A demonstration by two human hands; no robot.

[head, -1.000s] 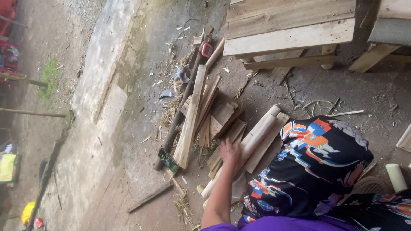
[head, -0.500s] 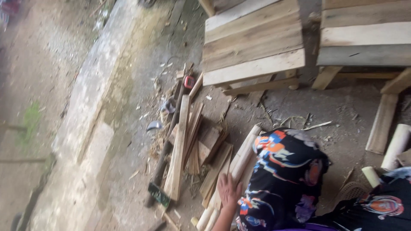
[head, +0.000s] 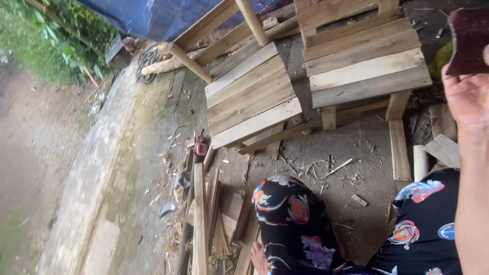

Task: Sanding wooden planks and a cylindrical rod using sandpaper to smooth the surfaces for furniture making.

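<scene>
Knees in black patterned cloth [head: 290, 224] fill the bottom edge. Left hand [head: 259, 258] low beside the left knee, fingers resting on wood scraps [head: 219, 224]; can't tell if it grips. Right hand [head: 466, 89] raised at right, pinching a dark red sanding pad [head: 468, 40]. Hands well apart. Beyond: two slatted wood stools [head: 254, 102] on dirt floor, then a blue tarp [head: 153, 15].

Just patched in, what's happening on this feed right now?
A person sits on a dirt floor in patterned black trousers. Their right hand is raised, holding a dark red sheet, maybe sandpaper. Their left hand is down by a pile of cut wooden planks. Two bare wooden slatted stools stand ahead.
</scene>
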